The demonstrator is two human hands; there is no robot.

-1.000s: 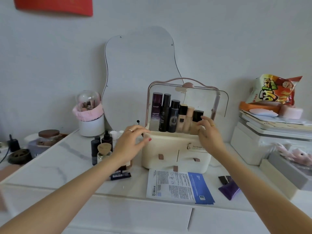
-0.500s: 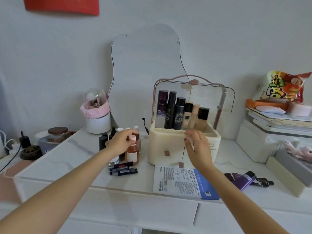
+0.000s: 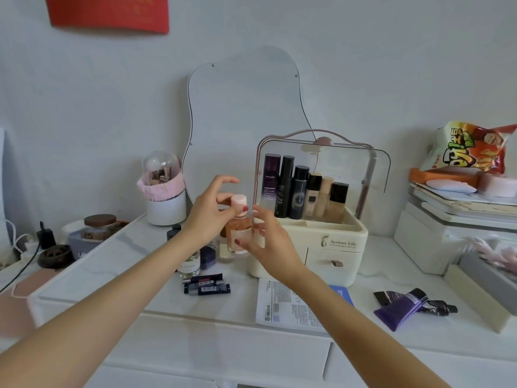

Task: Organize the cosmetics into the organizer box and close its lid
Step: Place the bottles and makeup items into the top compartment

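A clear bottle of orange-pink liquid with a pink cap (image 3: 239, 231) is held up just left of the cream organizer box (image 3: 335, 247). My left hand (image 3: 208, 217) pinches its cap from above. Around the lower body of the bottle my right hand (image 3: 272, 245) closes, thumb in front. The box's clear lid (image 3: 375, 163) stands raised, and several tall bottles (image 3: 299, 191) stand in a row inside. On the table lie a perfume bottle (image 3: 190, 266), small dark tubes (image 3: 208, 285), a purple tube (image 3: 400, 306) and a sheet mask packet (image 3: 285, 303).
A wavy mirror (image 3: 243, 121) leans on the wall behind the box. A brush holder with a pink band (image 3: 165, 189) and a lidded jar (image 3: 99, 226) stand at the left. Stacked white boxes (image 3: 436, 239) topped by a snack bag (image 3: 470, 147) fill the right side.
My left hand has lifted the pink-capped bottle from the group on the table. My right hand left the box front and moved left onto the bottle.
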